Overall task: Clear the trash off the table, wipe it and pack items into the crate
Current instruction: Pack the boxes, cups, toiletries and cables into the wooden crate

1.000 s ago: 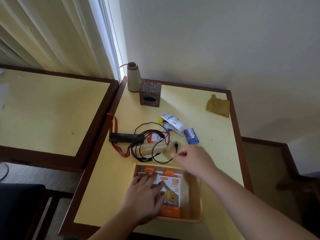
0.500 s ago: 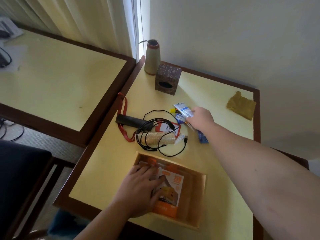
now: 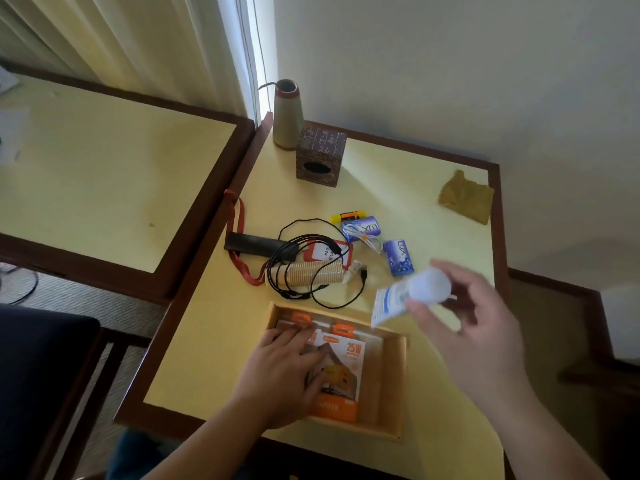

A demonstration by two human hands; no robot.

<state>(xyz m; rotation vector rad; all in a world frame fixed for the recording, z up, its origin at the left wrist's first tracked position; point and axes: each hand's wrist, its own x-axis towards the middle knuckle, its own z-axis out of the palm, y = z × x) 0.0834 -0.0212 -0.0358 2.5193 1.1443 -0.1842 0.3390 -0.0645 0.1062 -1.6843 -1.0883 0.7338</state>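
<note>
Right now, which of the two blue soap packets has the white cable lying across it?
The far blue soap packet, beside the yellow-orange marker. The near blue soap packet lies bare.

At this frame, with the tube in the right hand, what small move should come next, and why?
Probably lower the white tube into the crate's free right side. The right hand holds it just above the crate's far right corner, while the left hand presses the charger packs on the left, leaving bare floor beside them.
</note>
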